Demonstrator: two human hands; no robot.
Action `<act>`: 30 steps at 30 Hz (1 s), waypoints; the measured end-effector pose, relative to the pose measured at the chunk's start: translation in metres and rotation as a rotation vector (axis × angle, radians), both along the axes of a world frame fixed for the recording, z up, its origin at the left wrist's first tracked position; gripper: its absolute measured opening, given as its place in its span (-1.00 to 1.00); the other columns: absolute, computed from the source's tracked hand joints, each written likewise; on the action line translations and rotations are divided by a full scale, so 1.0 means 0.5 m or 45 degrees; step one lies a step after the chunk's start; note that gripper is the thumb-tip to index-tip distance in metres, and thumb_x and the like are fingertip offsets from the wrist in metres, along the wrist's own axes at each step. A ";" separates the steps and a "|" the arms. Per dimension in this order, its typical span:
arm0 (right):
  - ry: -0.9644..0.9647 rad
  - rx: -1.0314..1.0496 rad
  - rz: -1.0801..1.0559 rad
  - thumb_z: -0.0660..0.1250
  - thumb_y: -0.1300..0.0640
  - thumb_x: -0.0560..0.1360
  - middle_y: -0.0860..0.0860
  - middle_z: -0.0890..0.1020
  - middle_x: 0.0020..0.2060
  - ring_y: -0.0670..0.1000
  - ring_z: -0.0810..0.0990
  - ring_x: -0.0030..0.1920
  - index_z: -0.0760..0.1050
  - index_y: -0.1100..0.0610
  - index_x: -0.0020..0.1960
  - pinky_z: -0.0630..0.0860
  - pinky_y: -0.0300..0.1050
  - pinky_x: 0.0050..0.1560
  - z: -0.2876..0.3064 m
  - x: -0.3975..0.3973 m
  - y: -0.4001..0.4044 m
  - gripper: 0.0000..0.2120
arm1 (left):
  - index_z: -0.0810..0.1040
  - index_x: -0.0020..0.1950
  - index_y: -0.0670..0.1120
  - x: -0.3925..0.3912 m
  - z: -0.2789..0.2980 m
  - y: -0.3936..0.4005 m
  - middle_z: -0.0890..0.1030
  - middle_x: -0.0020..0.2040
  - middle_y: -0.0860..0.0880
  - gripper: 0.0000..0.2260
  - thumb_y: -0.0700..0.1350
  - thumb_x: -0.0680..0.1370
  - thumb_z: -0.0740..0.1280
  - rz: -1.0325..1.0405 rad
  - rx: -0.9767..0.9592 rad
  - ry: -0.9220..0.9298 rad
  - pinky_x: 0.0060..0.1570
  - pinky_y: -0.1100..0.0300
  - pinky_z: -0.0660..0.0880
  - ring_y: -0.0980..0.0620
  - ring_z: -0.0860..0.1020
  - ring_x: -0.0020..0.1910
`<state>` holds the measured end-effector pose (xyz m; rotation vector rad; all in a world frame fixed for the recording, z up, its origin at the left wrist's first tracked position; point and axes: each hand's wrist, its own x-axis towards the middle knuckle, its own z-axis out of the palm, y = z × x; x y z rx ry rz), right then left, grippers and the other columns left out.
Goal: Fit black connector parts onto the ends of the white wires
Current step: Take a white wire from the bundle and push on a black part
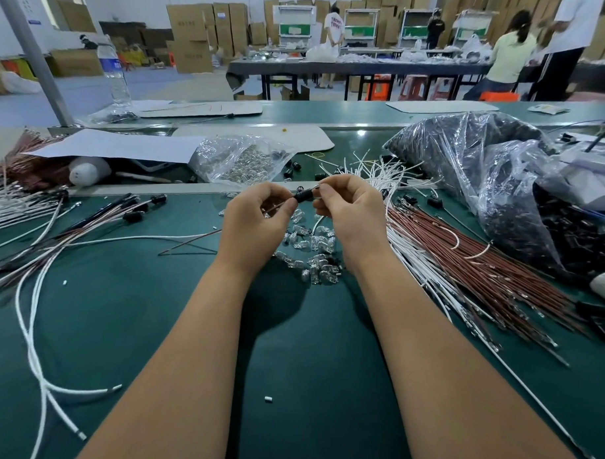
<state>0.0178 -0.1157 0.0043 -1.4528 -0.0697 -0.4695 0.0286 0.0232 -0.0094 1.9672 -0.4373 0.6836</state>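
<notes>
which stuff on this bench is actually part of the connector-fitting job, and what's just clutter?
In the job:
- black connector, pinched by left hand and right hand
- white wires
- bag of black parts
- finished leads

Lying about:
- glass bulbs
- bag of bulbs
- water bottle
- white sheet

Cardboard boxes (191, 37) line the far wall; a long dark table (357, 67) on blue-grey floor (83, 89).

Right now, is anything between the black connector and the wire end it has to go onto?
Nothing visible. The right hand pinches the black connector, and the left hand holds a thin wire that runs straight up to its near end. The exact joint is too small to judge.
</notes>
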 end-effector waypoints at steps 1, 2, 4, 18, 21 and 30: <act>-0.015 -0.022 0.002 0.30 0.35 0.54 0.02 0.61 -0.29 -0.15 0.60 -0.33 0.52 0.10 -0.17 0.54 -0.31 -0.23 -0.001 0.000 0.001 -0.81 | 0.60 -0.12 -0.07 0.000 -0.001 0.000 0.51 -0.36 0.15 -0.95 -0.21 0.50 0.41 -0.005 0.000 0.003 -0.34 0.44 0.31 0.26 0.43 -0.41; -0.032 -0.044 0.006 0.29 0.35 0.54 0.02 0.60 -0.28 -0.15 0.59 -0.33 0.51 0.10 -0.16 0.54 -0.31 -0.22 -0.002 0.000 0.001 -0.80 | 0.60 -0.12 -0.09 0.001 -0.001 0.000 0.51 -0.36 0.15 -0.96 -0.22 0.50 0.41 -0.008 -0.002 0.006 -0.35 0.44 0.30 0.26 0.43 -0.41; -0.057 -0.078 0.011 0.28 0.37 0.54 0.02 0.59 -0.27 -0.16 0.57 -0.33 0.50 0.08 -0.16 0.52 -0.32 -0.22 -0.003 0.000 0.002 -0.78 | 0.61 -0.11 -0.10 0.002 -0.001 0.001 0.51 -0.35 0.14 -0.96 -0.23 0.49 0.42 -0.007 -0.008 0.003 -0.35 0.45 0.29 0.26 0.43 -0.41; -0.103 -0.216 -0.085 0.39 0.31 0.48 0.05 0.64 -0.29 0.01 0.63 -0.27 0.55 0.06 -0.19 0.61 -0.10 -0.16 -0.004 -0.003 0.006 -0.82 | 0.59 -0.17 -0.09 0.006 -0.006 0.000 0.49 -0.37 0.18 -0.93 -0.24 0.48 0.43 0.007 -0.007 -0.048 -0.33 0.44 0.31 0.23 0.41 -0.41; -0.096 -0.212 -0.052 0.37 0.32 0.47 0.15 0.67 -0.24 0.15 0.66 -0.18 0.58 0.11 -0.18 0.63 0.09 -0.06 -0.003 -0.005 0.010 -0.86 | 0.60 -0.16 -0.09 0.008 -0.009 0.002 0.48 -0.41 0.16 -0.95 -0.20 0.49 0.43 0.032 -0.010 -0.034 -0.36 0.40 0.31 0.22 0.40 -0.44; -0.078 -0.274 -0.013 0.45 0.32 0.41 -0.02 0.67 -0.34 0.01 0.67 -0.26 0.49 0.01 -0.20 0.63 0.06 -0.07 -0.007 -0.006 0.020 -0.76 | 0.59 -0.16 -0.06 0.011 -0.010 -0.001 0.55 -0.21 0.04 -0.92 -0.19 0.46 0.46 0.053 0.027 -0.115 -0.20 0.44 0.33 0.14 0.47 -0.25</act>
